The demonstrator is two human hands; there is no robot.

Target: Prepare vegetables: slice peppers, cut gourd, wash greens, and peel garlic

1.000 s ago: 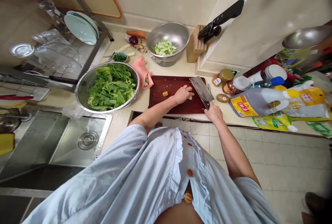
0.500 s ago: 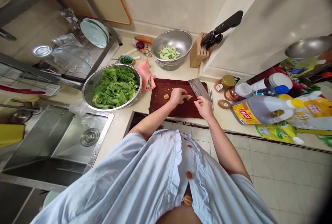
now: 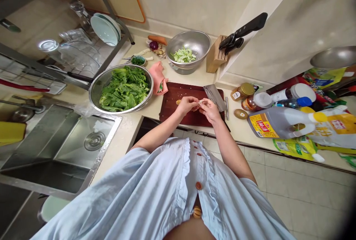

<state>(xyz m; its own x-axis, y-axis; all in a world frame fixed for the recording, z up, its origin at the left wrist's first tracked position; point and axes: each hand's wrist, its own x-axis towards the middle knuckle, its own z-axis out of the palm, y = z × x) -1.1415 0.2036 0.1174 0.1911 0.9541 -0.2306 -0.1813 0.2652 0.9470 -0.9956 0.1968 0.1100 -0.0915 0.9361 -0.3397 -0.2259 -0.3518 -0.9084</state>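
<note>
My left hand (image 3: 188, 105) and my right hand (image 3: 209, 110) meet over the dark red cutting board (image 3: 174, 114). Their fingertips pinch a small pale piece (image 3: 199, 102) that looks like a garlic clove, mostly covered by the fingers. Just past my right hand, a cleaver (image 3: 214, 96) lies flat on the board's right side, its handle largely hidden. A yellowish chunk (image 3: 178, 102) rests on the board beside my left hand, partly covered by it. Tiny pale bits are scattered near the board's far edge.
Left of the board stand a colander of leafy greens (image 3: 124, 89) and a pink cloth (image 3: 158, 76). Behind are a steel colander with chopped pale-green pieces (image 3: 183, 54) and a knife block (image 3: 215, 56). Jars (image 3: 242, 91) and a large jug (image 3: 267, 123) crowd the right.
My right hand has moved left from beside the cleaver and now touches the pale piece together with my left hand. The cleaver stays on the board. The view has shifted slightly.
</note>
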